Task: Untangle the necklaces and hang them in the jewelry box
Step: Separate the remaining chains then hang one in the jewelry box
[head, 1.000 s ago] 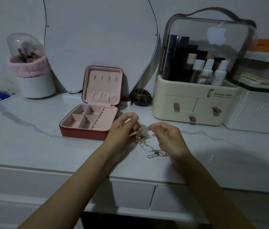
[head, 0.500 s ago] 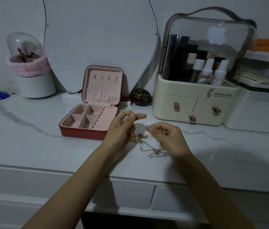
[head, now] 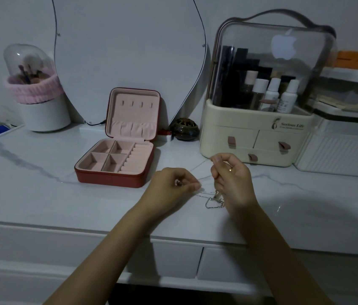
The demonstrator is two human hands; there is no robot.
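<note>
Furthest to the left of the grips, the jewelry box [head: 116, 164] is seen lying open on the marble counter [head: 30, 183], its lid upright and the four hooks inside it bare, so nothing has been hung yet. Just beside the box's near right corner, the left hand [head: 174, 186] is held low over the counter, fingers curled and pinched on what looks like a small pendant and a thin strand of chain. A second ago both hands were bunched close together over the tangle; since then they have been drawn apart, and fine strands can now be made out stretched between the two grips. Below and between the grips, the necklaces [head: 214, 201] lie in a loose heap of loops on the counter, partly hidden by the right hand. The right hand [head: 232, 179] has been raised up and away to the right, finger and thumb pressed together on a strand at its top, a ring visible on one finger. It is judged that one chain is being teased out of the knot, though whether it is fully free cannot be told; hanging is still to come. Behind the right grip stands a cream makeup case [head: 257, 137].
</note>
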